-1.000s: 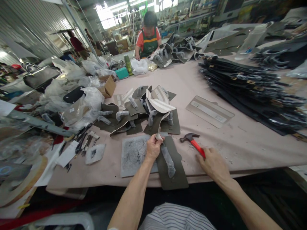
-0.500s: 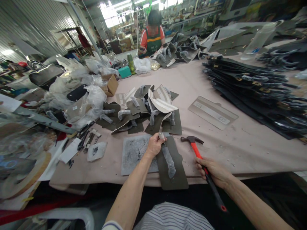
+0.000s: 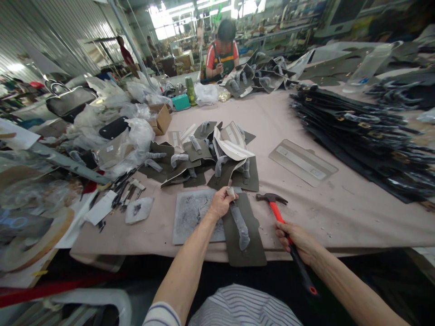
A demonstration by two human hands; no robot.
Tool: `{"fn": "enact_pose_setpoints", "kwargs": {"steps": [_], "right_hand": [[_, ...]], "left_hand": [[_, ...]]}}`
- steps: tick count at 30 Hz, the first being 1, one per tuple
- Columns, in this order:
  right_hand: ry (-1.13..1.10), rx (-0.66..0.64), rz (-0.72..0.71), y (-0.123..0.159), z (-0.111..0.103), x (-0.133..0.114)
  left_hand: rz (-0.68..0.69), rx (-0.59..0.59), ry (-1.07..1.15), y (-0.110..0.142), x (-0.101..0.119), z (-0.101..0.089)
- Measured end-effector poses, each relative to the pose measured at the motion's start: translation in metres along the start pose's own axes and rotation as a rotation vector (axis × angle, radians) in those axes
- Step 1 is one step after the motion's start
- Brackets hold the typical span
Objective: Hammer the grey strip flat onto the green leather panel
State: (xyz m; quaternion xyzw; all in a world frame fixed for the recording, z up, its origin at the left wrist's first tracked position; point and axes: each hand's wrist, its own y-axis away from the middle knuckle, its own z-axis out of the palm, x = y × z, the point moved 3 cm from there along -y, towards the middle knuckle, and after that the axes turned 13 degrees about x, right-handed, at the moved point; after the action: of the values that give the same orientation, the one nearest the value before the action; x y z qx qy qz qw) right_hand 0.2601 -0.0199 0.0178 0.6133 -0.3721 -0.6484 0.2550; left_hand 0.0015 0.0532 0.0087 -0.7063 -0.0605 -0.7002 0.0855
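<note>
My left hand [image 3: 221, 202] is closed around a short punch [image 3: 230, 192] with a whitish wrapped top. It stands over the upper end of a dark olive panel [image 3: 253, 244]; its tip is hidden. A plastic-wrapped handle [image 3: 242, 228] is fixed along this panel. Partly under the panel lies a grey, worn square board [image 3: 190, 217]. To the right, my right hand [image 3: 295, 237] grips a claw hammer [image 3: 279, 215] with a red and black handle. The hammer's head is low near the table, a little right of the panel.
Similar panels with wrapped handles [image 3: 199, 151] lie heaped beyond my hands. One light-backed panel [image 3: 303, 161] lies flat further right, before a stack of black pieces [image 3: 353, 131]. Tools [image 3: 127, 194] and plastic bags [image 3: 137, 136] crowd the left. A co-worker [image 3: 222, 56] is across the table.
The view has shifted slightly. My two hands hold nearly the same pose, with the punch and hammer almost still. The co-worker opposite has raised a hand with something in it.
</note>
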Motion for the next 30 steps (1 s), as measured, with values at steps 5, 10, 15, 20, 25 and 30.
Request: {"fn": "enact_pose_setpoints", "kwargs": {"steps": [5, 10, 15, 20, 25, 30], "right_hand": [[0.005, 0.001, -0.003, 0.0, 0.002, -0.003], [0.01, -0.004, -0.005, -0.004, 0.001, 0.001], [0.01, -0.009, -0.021, -0.007, -0.001, 0.003], [0.02, -0.017, -0.032, -0.005, 0.0, 0.002], [0.044, -0.004, -0.054, 0.0, 0.005, -0.001], [0.237, 0.046, -0.466, 0.041, 0.017, -0.049]], "left_hand": [[-0.097, 0.001, 0.092, -0.001, -0.001, -0.001], [-0.107, 0.02, 0.119, 0.0, -0.002, -0.002], [-0.068, 0.019, 0.079, 0.002, -0.002, -0.001], [-0.039, 0.024, 0.034, 0.002, -0.001, -0.001], [0.069, 0.039, -0.085, 0.008, 0.004, 0.001], [0.176, 0.139, -0.229, 0.018, 0.005, 0.005]]}}
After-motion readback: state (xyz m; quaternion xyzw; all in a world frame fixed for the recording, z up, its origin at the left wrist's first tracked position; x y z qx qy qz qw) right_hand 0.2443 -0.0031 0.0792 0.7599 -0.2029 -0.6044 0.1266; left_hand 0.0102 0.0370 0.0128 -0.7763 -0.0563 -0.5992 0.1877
